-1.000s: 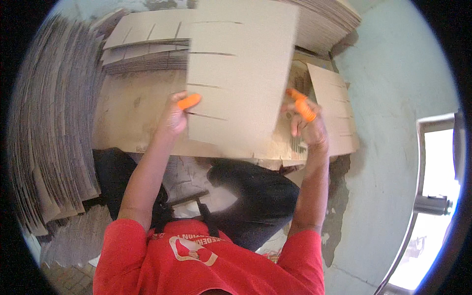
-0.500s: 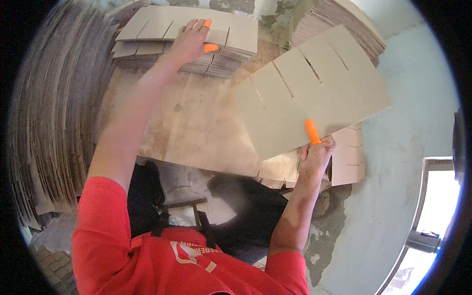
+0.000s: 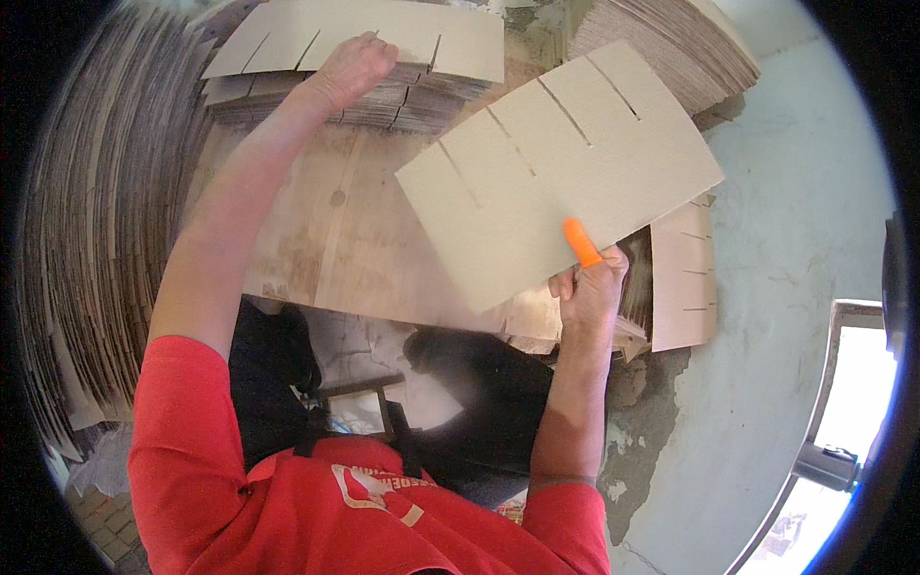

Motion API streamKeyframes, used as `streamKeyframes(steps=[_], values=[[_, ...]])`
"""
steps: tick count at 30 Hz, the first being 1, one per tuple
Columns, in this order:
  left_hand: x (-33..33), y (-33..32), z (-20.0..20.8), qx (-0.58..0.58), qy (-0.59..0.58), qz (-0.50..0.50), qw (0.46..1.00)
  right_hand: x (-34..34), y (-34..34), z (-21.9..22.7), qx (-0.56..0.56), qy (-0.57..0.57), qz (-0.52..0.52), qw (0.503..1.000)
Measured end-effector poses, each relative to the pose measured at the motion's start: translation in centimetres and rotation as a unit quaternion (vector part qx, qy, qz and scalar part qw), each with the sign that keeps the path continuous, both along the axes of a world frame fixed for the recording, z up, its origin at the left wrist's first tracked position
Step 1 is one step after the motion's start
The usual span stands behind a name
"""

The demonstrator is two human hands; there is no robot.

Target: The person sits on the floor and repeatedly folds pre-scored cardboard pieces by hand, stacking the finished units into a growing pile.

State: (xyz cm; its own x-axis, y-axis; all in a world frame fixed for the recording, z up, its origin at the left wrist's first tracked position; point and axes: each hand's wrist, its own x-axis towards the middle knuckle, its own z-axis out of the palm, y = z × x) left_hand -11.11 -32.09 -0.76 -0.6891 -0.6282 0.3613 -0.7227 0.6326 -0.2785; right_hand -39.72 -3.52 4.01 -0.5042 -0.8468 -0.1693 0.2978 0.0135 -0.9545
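My right hand (image 3: pixel 592 287) grips a slotted cardboard sheet (image 3: pixel 565 163) by its near edge. Its thumb, in an orange finger cover (image 3: pixel 581 241), presses on the top face while the fingers curl beneath. The sheet is held tilted above the wooden table and has several narrow slits from its far edge. My left hand (image 3: pixel 356 72) is closed at the near edge of the top sheet on a stack of similar slotted cardboard (image 3: pixel 460 48) at the back of the table. That top sheet's near edge stands a little apart from those below. The left fingertips are hidden.
Tall piles of cardboard (image 3: pixel 115 220) line the left side. Another stack (image 3: pixel 661 48) stands at the back right, and slotted pieces (image 3: pixel 682 278) lie by the right wall. The wooden table top (image 3: pixel 316 220) lies before me; a window (image 3: pixel 834 412) is at far right.
The sheet in my right hand has shifted left and slightly up. My left hand has curled in at the stack's edge, and its orange finger covers no longer show.
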Motion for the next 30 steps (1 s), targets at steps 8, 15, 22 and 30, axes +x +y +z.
streamKeyframes(steps=[8, 15, 22, 30], values=[[0.4, 0.1, 1.0, 0.073, 0.157, -0.01, 0.985, 0.1, 0.2, -1.3, -0.049, -0.018, 0.011, 0.999], [-2.8, 5.2, 2.7, -0.038, -0.035, -0.152, 0.987, 0.7, 0.3, -1.5, -0.072, 0.018, -0.024, 0.997], [-4.4, 8.6, 1.1, -0.141, -0.04, -0.213, 0.966, 1.7, 0.5, -0.2, -0.074, 0.107, -0.001, 0.991], [-5.5, 13.5, 0.8, -0.072, -0.106, -0.19, 0.973, 1.7, 0.3, -1.4, -0.067, 0.194, 0.016, 0.978]])
